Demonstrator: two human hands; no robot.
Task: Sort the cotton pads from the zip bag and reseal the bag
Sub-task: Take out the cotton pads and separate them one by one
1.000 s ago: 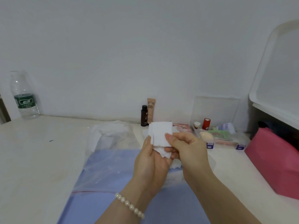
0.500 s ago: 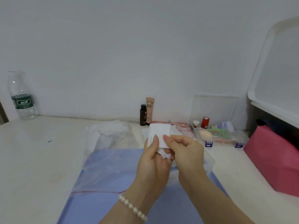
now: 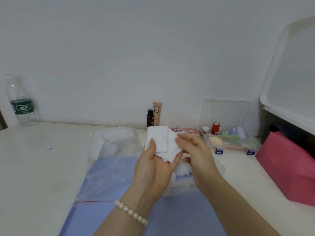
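Spreading pale and wide across the lower view, the tabletop (image 3: 34, 167) carries everything, and the blue mat (image 3: 105, 215) lying on it serves as the landmark; to the right of the mat stands a pink bag (image 3: 286, 167) under a white shelf unit (image 3: 293, 79), and across the mat's left half lies the clear zip bag (image 3: 102, 176) with a red strip along its near edge, its far end rumpled over white contents beyond the mat's far edge; far left of the mat, against the wall, stands a clear water bottle (image 3: 20, 101) with a green label, while beyond the mat's far right corner sits a clear plastic box (image 3: 228, 140) with its lid up, holding small cosmetics, and straight beyond the mat stand a beige BB tube (image 3: 157, 113) and a small dark bottle (image 3: 150, 118) just beside each other; on the mat's right part rests a clear container (image 3: 182, 184) with white pads showing in it, partly hidden by the hands; above the mat the left hand (image 3: 153, 167), palm up with a pearl bracelet (image 3: 131, 212) at the wrist, holds a small stack of white cotton pads (image 3: 162, 140), its thumb pressed on top of them and its fingers curled beneath; the right hand (image 3: 197, 150) reaches in from the right, its fingers lightly bent and touching the right edge of the pads; whether it pinches one, I cannot tell
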